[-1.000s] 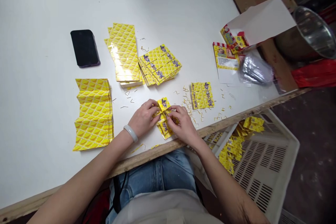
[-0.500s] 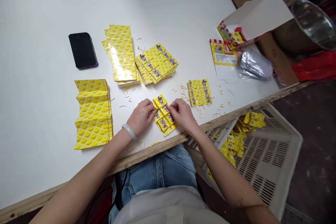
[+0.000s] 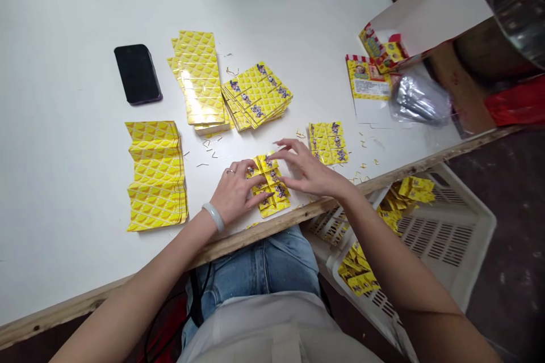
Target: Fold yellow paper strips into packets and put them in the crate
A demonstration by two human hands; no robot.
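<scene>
Head view: on the white tabletop (image 3: 298, 5), going left to right, a folded yellow sheet (image 3: 156, 174) lies at nine o'clock of the hands, with a black phone (image 3: 137, 74) at its twelve o'clock. Next come a tall yellow stack (image 3: 198, 79) and a fanned stack (image 3: 256, 95), touching each other. Near the front edge the left hand (image 3: 233, 191), fingers spread, presses flat on the card sheet (image 3: 270, 184), holding it down. The right hand (image 3: 310, 169) hovers open with fingers wide, its tips over the sheet's top right corner, gripping nothing. A smaller sheet (image 3: 327, 142) lies at the right hand's twelve o'clock, amid paper scraps (image 3: 363, 165). Off the tabletop at four o'clock, a white crate (image 3: 443, 244) holds yellow packets (image 3: 357, 266).
</scene>
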